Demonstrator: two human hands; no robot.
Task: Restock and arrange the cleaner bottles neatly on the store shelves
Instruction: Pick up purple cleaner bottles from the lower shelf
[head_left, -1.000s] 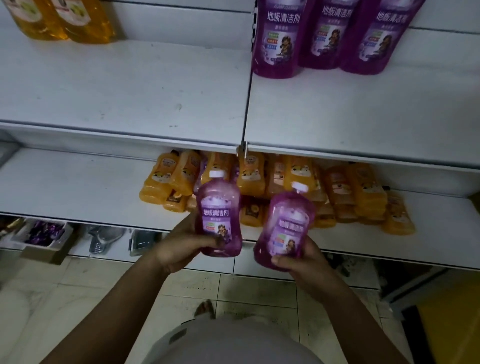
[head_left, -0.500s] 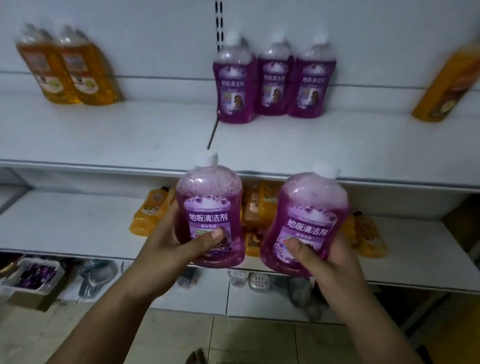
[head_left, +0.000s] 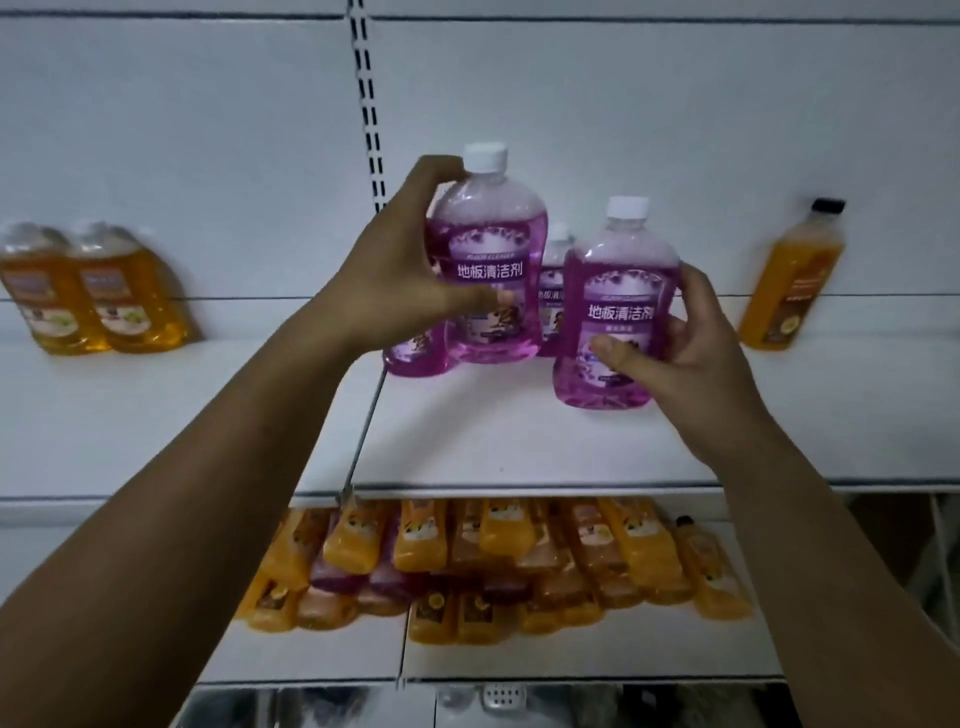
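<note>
Left purple bottle (head_left: 488, 275) is clasped in the left hand (head_left: 389, 280), right purple bottle (head_left: 618, 306) in the right hand (head_left: 696, 348), both upright at the upper shelf (head_left: 519, 452); shelved purple bottles (head_left: 551, 306), possibly three, stand behind.

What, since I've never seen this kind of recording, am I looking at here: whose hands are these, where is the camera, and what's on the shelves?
There is no machine here. A person wears a camera on the head, so this single picture looks forward and down along both arms. The left hand grips a purple floor-cleaner bottle with a white cap. The right hand grips a second purple bottle, low over the upper shelf. Behind them, more purple bottles stand near the back wall. Further left stand two amber bottles, and far right is one orange bottle. On the lower shelf lies a heap of orange bottles.
</note>
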